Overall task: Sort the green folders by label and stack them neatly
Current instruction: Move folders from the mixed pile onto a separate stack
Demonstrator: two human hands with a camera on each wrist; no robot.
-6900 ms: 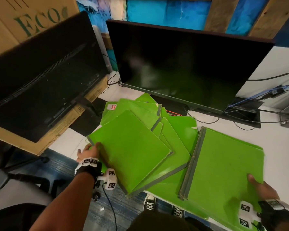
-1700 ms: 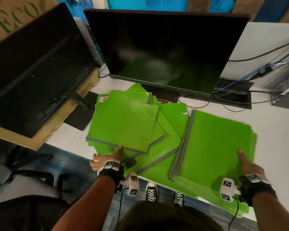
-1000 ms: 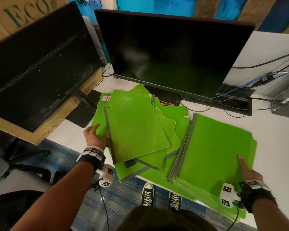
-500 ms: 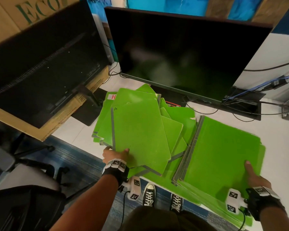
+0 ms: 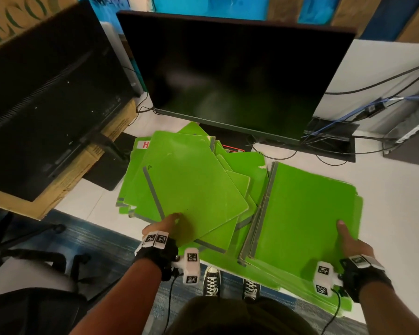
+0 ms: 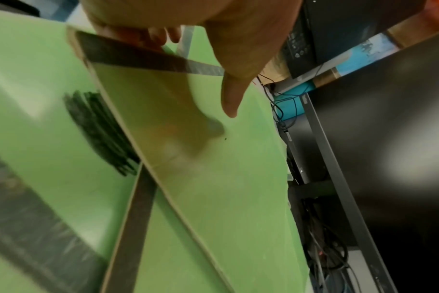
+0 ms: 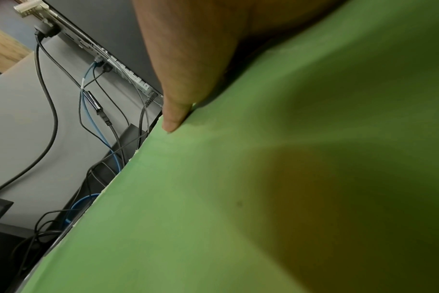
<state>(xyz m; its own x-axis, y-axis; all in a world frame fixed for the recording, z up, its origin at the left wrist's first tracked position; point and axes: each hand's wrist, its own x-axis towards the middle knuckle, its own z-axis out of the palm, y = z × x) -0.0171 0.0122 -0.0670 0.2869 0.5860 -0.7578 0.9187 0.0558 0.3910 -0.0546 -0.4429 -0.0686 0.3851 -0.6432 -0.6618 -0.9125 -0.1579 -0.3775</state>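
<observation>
Pinching top folder (image 5: 194,189), left hand (image 5: 166,228) at near corner; right hand (image 5: 353,245) gripping stack (image 5: 305,213) edge

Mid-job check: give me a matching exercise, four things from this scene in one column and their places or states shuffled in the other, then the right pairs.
Things
1. Left hand
2. Right hand
3. Red-lettered label
4. Blue cable

Places or states
A. peeks out at the far left corner of the loose pile
B. grips the near edge of the top folder on the loose pile
C. runs behind the monitor, on the right
D. thumb on top of the right stack

Pairs: 1-B, 2-D, 3-A, 4-C
</observation>
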